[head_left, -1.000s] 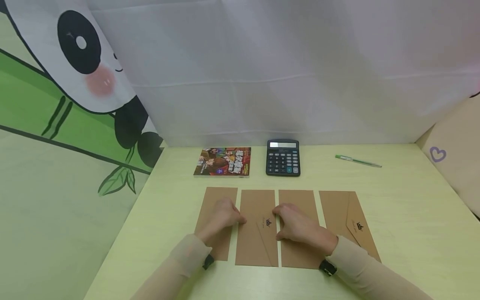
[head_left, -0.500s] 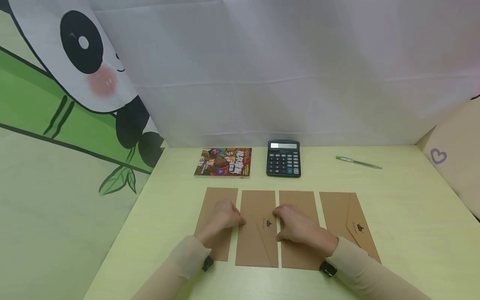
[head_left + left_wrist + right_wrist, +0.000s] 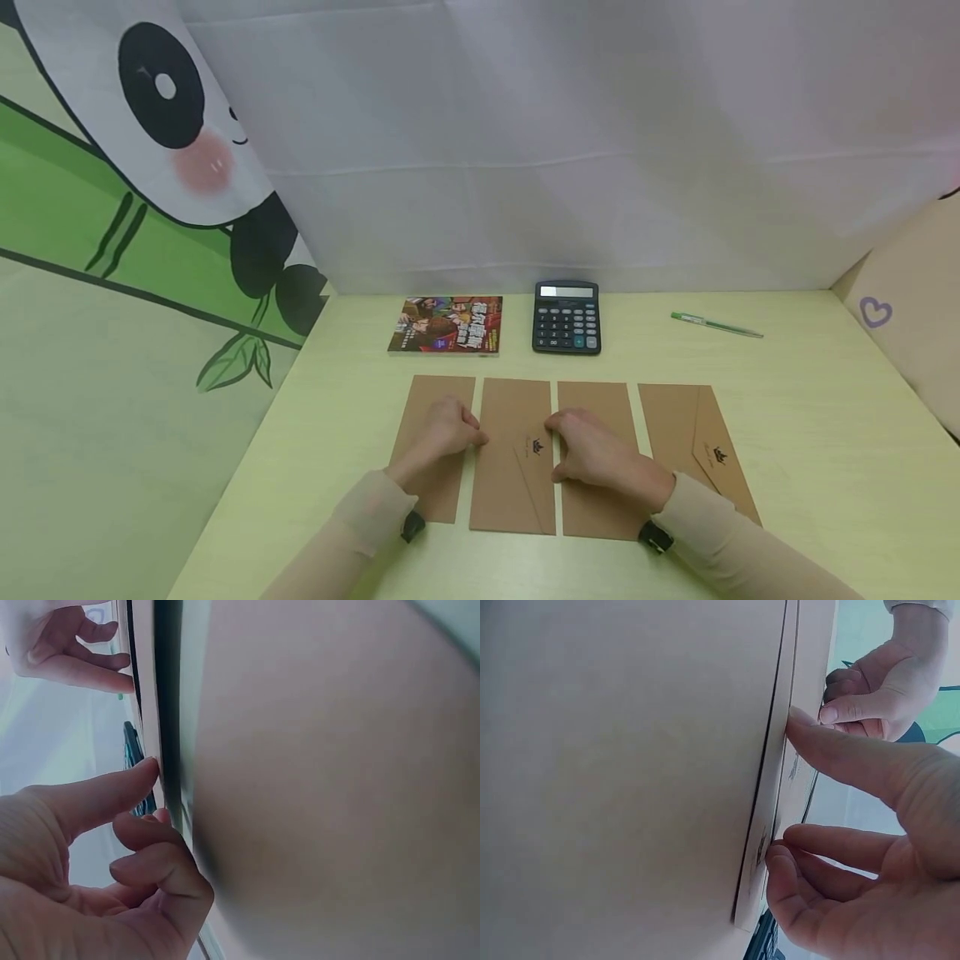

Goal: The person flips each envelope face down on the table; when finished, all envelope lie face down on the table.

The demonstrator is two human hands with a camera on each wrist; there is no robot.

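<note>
Several brown kraft envelopes lie side by side on the table [image 3: 825,417]. My left hand [image 3: 442,432] lies over the leftmost envelope [image 3: 438,387], its thumb touching the left edge of the second envelope [image 3: 502,492]. In the left wrist view a gap shows between that thumb and the loosely bent fingers. At the same envelope's right edge, my right hand [image 3: 600,450] touches with thumb and fingertips spread apart. It partly covers the third envelope [image 3: 592,396]. The second envelope bears a crown print and a slanting flap, as does the rightmost envelope [image 3: 671,417].
Behind the row are a colourful book [image 3: 450,325], a black calculator [image 3: 566,318] and a green pen [image 3: 716,325]. White cloth [image 3: 525,167] hangs along the table's back edge, and a panda-printed wall [image 3: 150,275] stands on the left.
My left hand has shifted slightly left, its thumb drawn back to the second envelope's edge, and that envelope has moved very slightly. My right hand has hardly moved.
</note>
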